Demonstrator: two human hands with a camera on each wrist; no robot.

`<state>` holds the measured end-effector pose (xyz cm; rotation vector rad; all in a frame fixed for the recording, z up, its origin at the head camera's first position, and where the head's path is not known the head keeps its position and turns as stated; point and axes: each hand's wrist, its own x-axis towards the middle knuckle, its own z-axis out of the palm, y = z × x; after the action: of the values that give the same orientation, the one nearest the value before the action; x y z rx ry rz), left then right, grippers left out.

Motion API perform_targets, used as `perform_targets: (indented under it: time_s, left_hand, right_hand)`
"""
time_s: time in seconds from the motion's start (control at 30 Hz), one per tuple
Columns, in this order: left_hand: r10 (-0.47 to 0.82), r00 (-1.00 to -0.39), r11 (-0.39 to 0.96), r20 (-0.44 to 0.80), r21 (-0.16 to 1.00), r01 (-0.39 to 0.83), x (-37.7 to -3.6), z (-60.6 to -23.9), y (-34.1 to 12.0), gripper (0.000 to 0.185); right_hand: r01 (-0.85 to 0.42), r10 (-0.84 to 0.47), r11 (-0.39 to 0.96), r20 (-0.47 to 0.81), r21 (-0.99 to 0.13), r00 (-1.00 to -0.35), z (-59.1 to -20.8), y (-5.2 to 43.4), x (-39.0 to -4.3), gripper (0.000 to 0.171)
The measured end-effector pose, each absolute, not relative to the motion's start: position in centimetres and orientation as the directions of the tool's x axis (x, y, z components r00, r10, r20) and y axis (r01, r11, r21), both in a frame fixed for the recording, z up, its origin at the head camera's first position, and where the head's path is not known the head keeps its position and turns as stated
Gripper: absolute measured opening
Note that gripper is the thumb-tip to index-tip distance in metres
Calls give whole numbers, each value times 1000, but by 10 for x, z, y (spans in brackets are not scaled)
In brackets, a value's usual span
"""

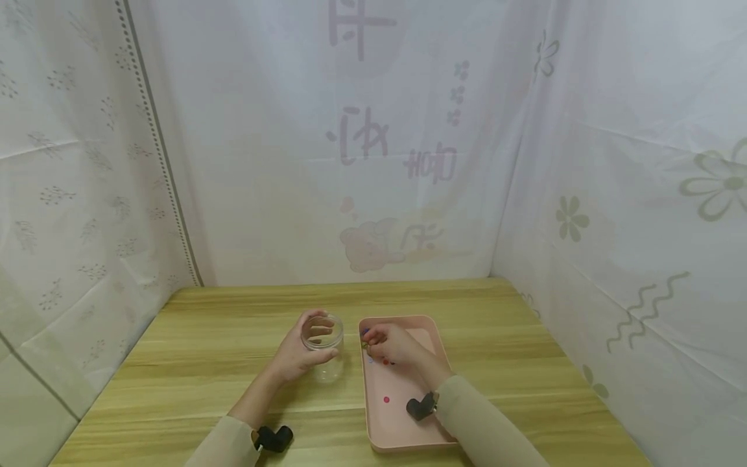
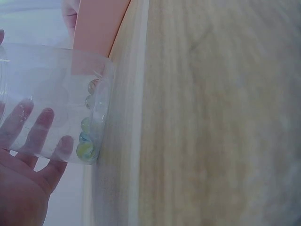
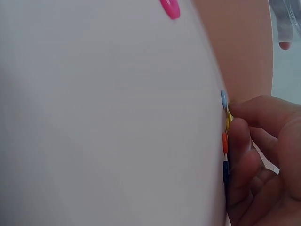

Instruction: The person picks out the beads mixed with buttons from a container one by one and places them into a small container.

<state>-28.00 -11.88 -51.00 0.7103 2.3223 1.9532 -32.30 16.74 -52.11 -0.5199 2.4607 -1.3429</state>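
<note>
My left hand (image 1: 294, 355) grips a clear plastic jar (image 1: 329, 371), thumb on the near side and fingers round the far side. The jar's mouth is open, and several glass marbles (image 2: 85, 149) lie at its base in the left wrist view. My right hand (image 1: 393, 344) reaches into the far left part of a pink tray (image 1: 403, 434). Its curled thumb and forefinger come together at a yellow piece (image 3: 228, 121); I cannot tell whether they pinch it. Beside them lie a light blue button (image 3: 224, 99), an orange one (image 3: 225, 143) and a dark blue one (image 3: 226, 174).
A pink button (image 1: 386, 400) lies alone nearer the tray's front. The tray and jar are side by side on a wood-grain table (image 1: 245, 318). Pale patterned curtains (image 1: 280, 162) hang behind and at both sides. Black wrist cameras (image 1: 274, 439) are strapped on both sleeves.
</note>
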Motion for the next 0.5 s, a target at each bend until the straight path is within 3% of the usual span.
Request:
perform_targets:
  time_s: [0.5]
  left_hand:
    - [367,-892,120,264,937,327,-281,-511,-120,83]
  right_hand:
    - [-194,-432,501,-49,-843,-901,-523,166,-322,12]
